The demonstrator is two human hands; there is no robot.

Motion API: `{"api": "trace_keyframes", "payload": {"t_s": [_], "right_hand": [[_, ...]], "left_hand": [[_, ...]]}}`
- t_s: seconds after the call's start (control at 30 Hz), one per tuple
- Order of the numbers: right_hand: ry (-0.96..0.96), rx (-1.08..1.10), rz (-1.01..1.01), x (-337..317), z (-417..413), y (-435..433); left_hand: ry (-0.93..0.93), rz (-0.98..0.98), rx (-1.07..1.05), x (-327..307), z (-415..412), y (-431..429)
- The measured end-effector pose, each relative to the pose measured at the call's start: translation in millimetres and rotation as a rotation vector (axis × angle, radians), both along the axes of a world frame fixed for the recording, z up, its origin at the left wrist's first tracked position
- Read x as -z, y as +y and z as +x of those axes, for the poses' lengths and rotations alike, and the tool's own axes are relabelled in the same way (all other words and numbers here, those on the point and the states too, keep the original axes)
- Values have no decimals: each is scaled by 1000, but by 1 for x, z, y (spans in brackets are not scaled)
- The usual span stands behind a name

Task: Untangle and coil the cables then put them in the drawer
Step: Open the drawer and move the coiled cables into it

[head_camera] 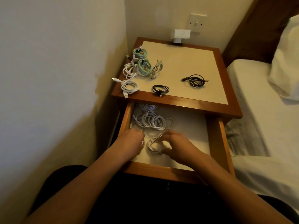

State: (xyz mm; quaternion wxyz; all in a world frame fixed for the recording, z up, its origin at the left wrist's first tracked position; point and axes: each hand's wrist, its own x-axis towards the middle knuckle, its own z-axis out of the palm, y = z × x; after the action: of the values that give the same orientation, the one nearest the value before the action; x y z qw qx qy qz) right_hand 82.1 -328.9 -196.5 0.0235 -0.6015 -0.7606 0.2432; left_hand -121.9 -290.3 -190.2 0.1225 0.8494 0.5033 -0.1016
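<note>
Drawer (216,143) of a wooden bedside cabinet (229,88) stands pulled open below me. Its frame is glossy reddish-brown wood and its floor a smooth white lining. I see two bare forearms reaching into it from the bottom of the view. The left hand (131,139) sits near the drawer's front left corner, back upward, fingers bent down and blurred; I cannot tell whether they hold anything. The right hand (177,147) lies just right of a small round white cable coil (153,145), with fingers above and thumb below clamped round the coil's right edge. The coil lies flat on the lining between the two hands. Behind it, toward the drawer's back left, a loose heap of white cables (152,121) overlaps in rings, partly tucked under the cabinet top. Open lining runs from the right hand to the drawer's right wall.

On the cabinet's matte cream inset top, more cables sit coiled. Two teal braided coils (144,67) with dark plugs crowd the left edge beside two white coils (130,87), one with a plug overhanging the wooden rim. A pale grey bundle (157,68) sits just beside the teal ones. A small black coil (161,90) lies near the front edge, and a looser black coil (195,80) well apart to its right. At the back, a white wall socket (196,22) sits above a boxy white adapter (180,34). A plain cream wall hugs the cabinet's left side, and a bed with white sheets (252,88) stands close on the right.
</note>
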Motion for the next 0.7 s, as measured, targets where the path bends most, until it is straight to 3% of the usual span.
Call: {"api": "trace_keyframes", "payload": {"t_s": [0.23, 0.33, 0.43, 0.57, 0.7], "right_hand": [[133, 192, 307, -74, 33, 34], [91, 286, 427, -91, 59, 74], [-11, 362, 448, -87, 82, 119], [-167, 398, 325, -65, 102, 156], [-271, 381, 422, -51, 113, 163]], "left_hand": [[-607, 174, -141, -33, 3, 13], [-746, 264, -95, -43, 19, 42], [-682, 344, -9, -47, 43, 81], [-444, 338, 95, -37, 59, 119], [-366, 353, 149, -35, 57, 137]]}}
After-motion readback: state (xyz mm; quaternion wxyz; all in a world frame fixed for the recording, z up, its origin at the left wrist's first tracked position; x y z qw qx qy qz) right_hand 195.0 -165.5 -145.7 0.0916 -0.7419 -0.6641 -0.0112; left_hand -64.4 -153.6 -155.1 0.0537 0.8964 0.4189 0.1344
